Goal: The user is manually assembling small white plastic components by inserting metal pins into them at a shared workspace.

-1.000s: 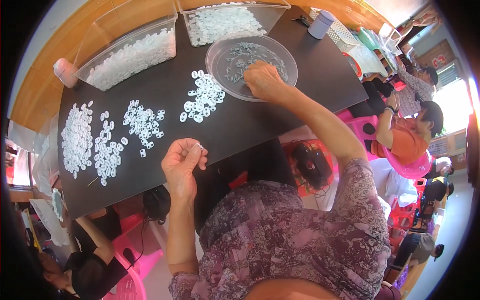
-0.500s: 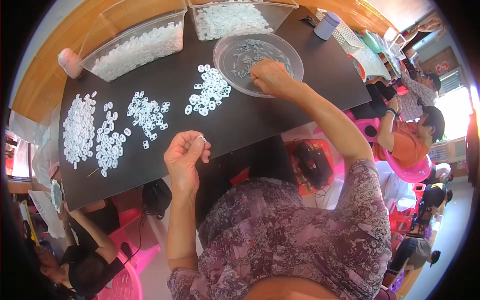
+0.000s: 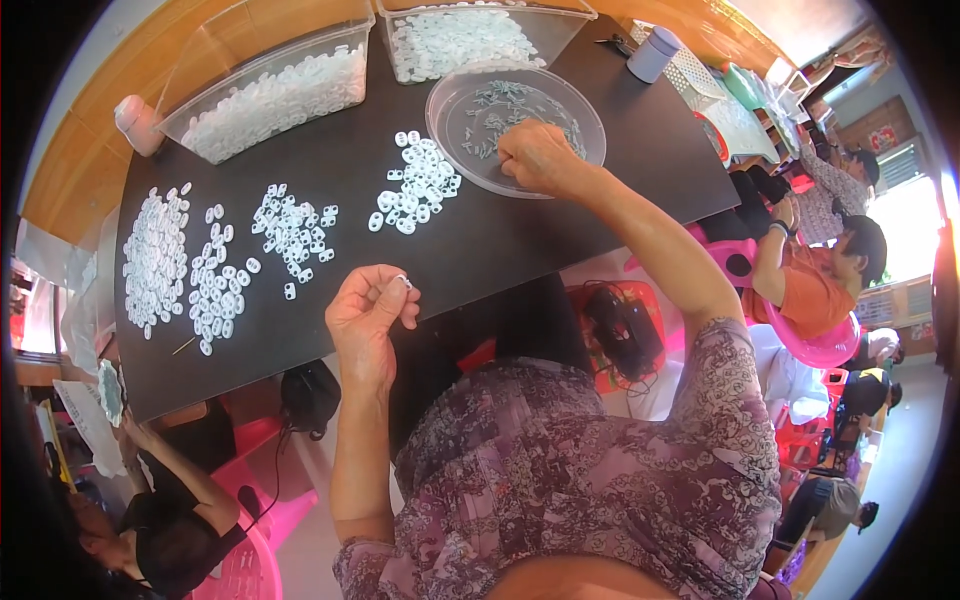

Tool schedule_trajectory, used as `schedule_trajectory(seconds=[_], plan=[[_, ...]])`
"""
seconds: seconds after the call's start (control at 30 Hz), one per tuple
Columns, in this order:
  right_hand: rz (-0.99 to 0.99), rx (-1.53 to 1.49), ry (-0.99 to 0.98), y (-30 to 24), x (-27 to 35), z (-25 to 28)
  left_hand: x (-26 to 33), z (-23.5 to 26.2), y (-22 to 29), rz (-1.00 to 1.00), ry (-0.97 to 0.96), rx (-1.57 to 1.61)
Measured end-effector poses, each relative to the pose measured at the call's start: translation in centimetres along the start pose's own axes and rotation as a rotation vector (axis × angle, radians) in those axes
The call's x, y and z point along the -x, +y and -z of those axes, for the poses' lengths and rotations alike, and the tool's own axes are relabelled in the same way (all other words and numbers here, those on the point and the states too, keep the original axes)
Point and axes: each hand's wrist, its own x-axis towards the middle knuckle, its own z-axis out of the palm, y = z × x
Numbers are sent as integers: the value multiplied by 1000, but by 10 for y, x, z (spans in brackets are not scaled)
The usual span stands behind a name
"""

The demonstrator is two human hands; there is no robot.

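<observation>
My left hand point(image 3: 370, 305) is closed in a pinch at the table's near edge, holding a small white plastic piece point(image 3: 403, 281) between thumb and forefinger. Over a shallow round clear tray point(image 3: 447, 140) is my right hand point(image 3: 540, 155), its fingers bunched together and pointing down; whatever they grip is hidden. Small grey, rod-like pieces point(image 3: 505, 98) lie scattered in that tray. Between the hands sits a pile of white two-holed pieces point(image 3: 425, 185). Further left are a pile of squarish white pieces point(image 3: 290, 225) and two piles of oval ones point(image 3: 220, 285).
Two clear bins, one at the back left point(image 3: 205, 148) and one at the back middle point(image 3: 400, 70), hold many white pieces. A lidded cup point(image 3: 654, 54) stands back right, a pink bottle point(image 3: 137, 125) back left. Other people point(image 3: 810, 260) sit at right and lower left.
My right hand has shifted very slightly within the round tray. The left hand keeps its pinch on the white piece. At lower left, the other person's hand has moved slightly.
</observation>
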Motion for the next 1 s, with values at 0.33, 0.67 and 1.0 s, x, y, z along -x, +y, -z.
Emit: schedule_trajectory(seconds=[0.33,0.67,1.0], plan=[[-130,19,-179,-10,-8,5,0,2,0,6,-3,43],[-26,-644,110,-95,15,40,-1,4,-2,-13,57,84],[-55,-973,-21,-154,27,5,13,3,6,-12,77,101]])
